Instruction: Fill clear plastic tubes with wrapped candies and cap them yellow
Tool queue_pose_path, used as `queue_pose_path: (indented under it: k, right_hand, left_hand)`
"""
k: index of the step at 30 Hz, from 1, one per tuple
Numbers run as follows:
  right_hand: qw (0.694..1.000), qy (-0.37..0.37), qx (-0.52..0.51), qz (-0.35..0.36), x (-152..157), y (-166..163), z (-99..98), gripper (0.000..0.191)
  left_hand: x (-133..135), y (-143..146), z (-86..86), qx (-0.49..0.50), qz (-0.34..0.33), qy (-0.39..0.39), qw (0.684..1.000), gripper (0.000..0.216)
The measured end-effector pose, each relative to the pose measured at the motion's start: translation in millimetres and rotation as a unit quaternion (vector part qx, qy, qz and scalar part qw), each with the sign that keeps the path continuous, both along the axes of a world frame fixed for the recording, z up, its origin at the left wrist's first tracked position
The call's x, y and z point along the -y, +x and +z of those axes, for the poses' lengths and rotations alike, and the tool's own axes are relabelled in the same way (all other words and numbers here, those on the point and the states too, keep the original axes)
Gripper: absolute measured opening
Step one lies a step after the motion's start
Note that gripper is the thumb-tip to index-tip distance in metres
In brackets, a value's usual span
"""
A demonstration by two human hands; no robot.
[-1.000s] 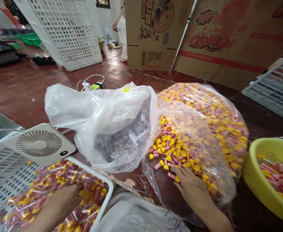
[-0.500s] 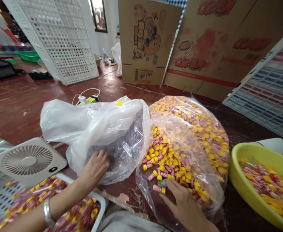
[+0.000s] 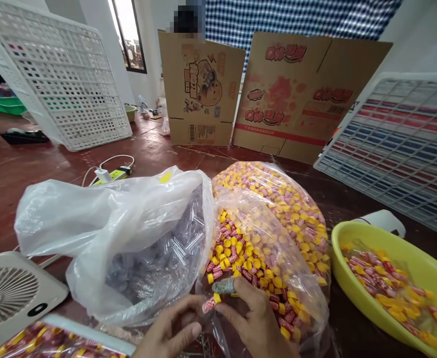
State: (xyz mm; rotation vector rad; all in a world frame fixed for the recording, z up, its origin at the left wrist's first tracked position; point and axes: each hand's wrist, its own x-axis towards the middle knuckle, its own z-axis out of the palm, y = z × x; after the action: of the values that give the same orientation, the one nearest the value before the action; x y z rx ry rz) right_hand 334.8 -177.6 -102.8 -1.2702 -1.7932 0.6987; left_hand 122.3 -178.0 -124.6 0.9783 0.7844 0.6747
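Note:
My right hand pinches a small red-and-white patterned bottle with a yellow cap between thumb and fingers. A grey-green finger cover sits on its index finger. My left hand is beside the bottle, fingers curled and the index fingertip close to it; whatever those fingers hold is too indistinct to name. Under and behind my right hand, a clear bag spills many similar capped bottles. To the left lies a white translucent bag, its mouth open on clear, purplish plastic pieces.
A yellow basin with wrapped bottles stands at right. At left are a white fan and a crate of packed bottles. Cardboard boxes, white crates and a power strip lie farther off.
My left hand has come out of the white bag and moved right, beside my right hand. My right hand has picked a capped bottle up from the pile. The camera view has tilted up and turned.

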Motion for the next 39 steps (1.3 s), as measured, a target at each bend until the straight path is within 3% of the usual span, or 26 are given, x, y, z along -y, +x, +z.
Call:
queue_pose_path:
  k: [2, 5, 6, 9, 13, 16, 19, 20, 21, 22, 24, 25, 26, 29, 32, 39]
  right_hand:
    - [0.999, -0.008, -0.003, 0.044, -1, 0, 9.5, 0.019]
    - [0.995, -0.005, 0.019, 0.094, 2, -1, 14.3, 0.015]
    - [0.994, 0.006, 0.044, 0.103, 3, -1, 11.4, 0.023]
    - [0.986, 0.07, 0.123, 0.087, 9, -6, -7.9, 0.068]
    - [0.979, 0.13, 0.145, 0.054, 17, -15, -27.8, 0.065]
    - [0.976, 0.119, 0.158, 0.093, 20, -15, -23.8, 0.073]
    - [0.973, 0.071, 0.192, 0.106, 18, 2, -19.8, 0.09]
    - [0.974, 0.057, 0.203, 0.078, 16, 12, -21.5, 0.086]
    - [0.975, 0.049, 0.215, 0.035, 14, 22, -24.7, 0.077]
    - [0.972, 0.047, 0.229, -0.012, 11, 33, -28.8, 0.061]
    - [0.959, 0.053, 0.266, -0.08, 5, 51, -37.1, 0.027]
    - [0.952, 0.054, 0.288, -0.093, 2, 58, -40.1, 0.019]
    - [0.945, 0.052, 0.31, -0.095, 0, 62, -41.8, 0.019]
    - [0.936, 0.045, 0.344, -0.065, -2, 59, -41.3, 0.021]
    - [0.934, 0.039, 0.353, -0.03, 0, 40, -39.7, 0.016]
    - [0.915, 0.089, 0.386, -0.077, -11, 4, -55.5, 0.016]
  left_hand:
    - [6, 10, -4.6, 0.048, -0.007, -0.015, 0.999, 0.036]
    - [12, 22, -8.2, 0.092, 0.04, -0.036, 0.994, 0.033]
    - [13, 26, -7.4, 0.108, 0.058, -0.05, 0.991, 0.032]
    - [16, 37, 0.4, 0.158, 0.094, -0.1, 0.978, 0.031]
    - [18, 47, 9.6, 0.164, 0.084, -0.143, 0.972, 0.036]
    - [17, 44, 7.8, 0.118, 0.072, -0.135, 0.981, 0.041]
    - [4, 24, 5.9, -0.084, 0.082, 0.0, 0.993, 0.018]
    - [-3, 13, 6.6, -0.202, 0.088, 0.079, 0.972, 0.011]
    - [-13, 2, 7.7, -0.34, 0.088, 0.158, 0.923, 0.013]
    - [-23, -10, 9.1, -0.475, 0.083, 0.221, 0.848, 0.022]
    - [-44, -30, 10.9, -0.665, 0.049, 0.27, 0.694, 0.038]
    - [-53, -37, 10.9, -0.713, 0.031, 0.271, 0.646, 0.041]
    - [-60, -42, 10.3, -0.736, 0.015, 0.269, 0.621, 0.042]
    - [-69, -44, 7.2, -0.738, -0.012, 0.272, 0.618, 0.04]
    - [-60, -35, 6.0, -0.73, -0.039, 0.281, 0.622, 0.039]
    - [-29, -25, -1.0, -0.686, -0.112, 0.255, 0.672, 0.043]
